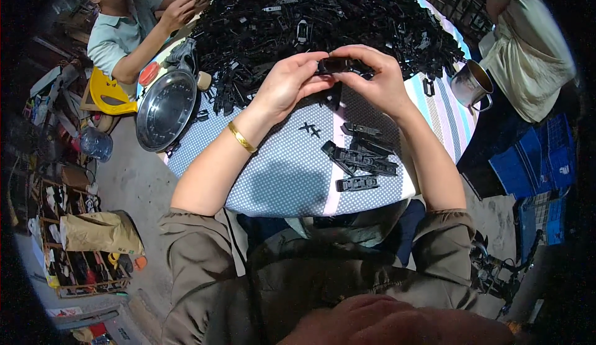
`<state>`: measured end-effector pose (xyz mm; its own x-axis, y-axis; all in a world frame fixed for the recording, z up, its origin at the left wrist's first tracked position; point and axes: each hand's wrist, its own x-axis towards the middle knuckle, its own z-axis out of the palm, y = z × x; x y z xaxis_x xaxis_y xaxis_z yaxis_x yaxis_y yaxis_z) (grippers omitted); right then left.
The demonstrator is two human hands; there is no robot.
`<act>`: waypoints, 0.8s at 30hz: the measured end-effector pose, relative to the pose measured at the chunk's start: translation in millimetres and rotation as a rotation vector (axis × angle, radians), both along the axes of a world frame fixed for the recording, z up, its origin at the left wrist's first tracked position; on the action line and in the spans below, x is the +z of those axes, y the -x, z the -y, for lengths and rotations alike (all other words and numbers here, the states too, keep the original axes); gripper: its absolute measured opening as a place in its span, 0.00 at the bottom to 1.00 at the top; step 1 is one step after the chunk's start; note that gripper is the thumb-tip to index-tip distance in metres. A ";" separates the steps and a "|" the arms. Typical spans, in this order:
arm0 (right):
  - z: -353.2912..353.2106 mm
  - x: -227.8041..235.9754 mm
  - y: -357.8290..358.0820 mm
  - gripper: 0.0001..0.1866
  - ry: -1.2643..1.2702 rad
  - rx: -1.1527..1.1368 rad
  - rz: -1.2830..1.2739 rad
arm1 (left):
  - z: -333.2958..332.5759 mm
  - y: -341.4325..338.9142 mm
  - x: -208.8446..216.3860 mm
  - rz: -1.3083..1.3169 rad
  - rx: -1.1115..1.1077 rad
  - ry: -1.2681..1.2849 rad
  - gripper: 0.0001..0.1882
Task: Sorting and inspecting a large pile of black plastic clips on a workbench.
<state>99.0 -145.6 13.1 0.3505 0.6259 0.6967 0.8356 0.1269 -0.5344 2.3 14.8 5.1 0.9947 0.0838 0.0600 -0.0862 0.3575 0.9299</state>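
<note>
Both my hands meet over the near edge of a large heap of black plastic parts (pixel 261 41). Between them is a short black plastic piece (pixel 335 66). My left hand (pixel 292 81), with a gold bracelet at the wrist, pinches its left end. My right hand (pixel 375 75) curls its fingers and thumb round the right end. Below the hands, several long black plastic parts (pixel 360 156) lie in a loose pile on the patterned tablecloth (pixel 279 183). Two small dark cross-shaped bits (pixel 309 129) lie left of that pile.
A round metal basin (pixel 166 110) stands at the table's left edge, near a red lid (pixel 149 73). On the right is a metal mug (pixel 472 84). A co-worker (pixel 127 31) sits at far left, hands raised; another person (pixel 528 47) is at right. Blue crates (pixel 537 156) stand beyond.
</note>
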 end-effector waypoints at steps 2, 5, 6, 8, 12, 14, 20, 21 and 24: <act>1.0 -0.2 -3.1 0.16 0.013 0.013 -0.019 | -0.3 -0.2 0.9 -0.006 0.001 -0.044 0.18; 1.1 -2.8 -8.1 0.16 0.004 0.059 -0.005 | 4.7 1.7 0.5 -0.009 0.044 -0.024 0.19; -0.2 -4.7 -8.8 0.16 0.008 0.056 0.035 | 5.0 0.7 -1.5 -0.010 0.040 -0.026 0.19; -4.0 -9.5 -5.6 0.16 0.002 0.034 0.073 | 4.9 -1.6 -7.7 -0.056 0.151 -0.043 0.20; -4.0 -8.4 -5.3 0.16 -0.024 0.036 0.095 | 4.1 -2.0 -7.5 -0.001 0.135 -0.130 0.18; -3.3 -12.8 -9.7 0.16 -0.014 0.026 0.037 | 6.3 0.4 -2.1 0.017 0.140 -0.156 0.18; -1.6 -7.8 -7.4 0.15 0.145 0.189 -0.599 | 8.0 2.4 4.0 0.127 0.130 -0.190 0.20; 1.0 -5.2 -7.5 0.15 0.146 0.187 -0.597 | 8.1 2.8 5.3 0.138 0.110 -0.207 0.20; 5.9 -1.0 -8.8 0.16 0.183 0.165 -0.539 | 8.5 4.5 8.8 0.163 0.067 -0.220 0.20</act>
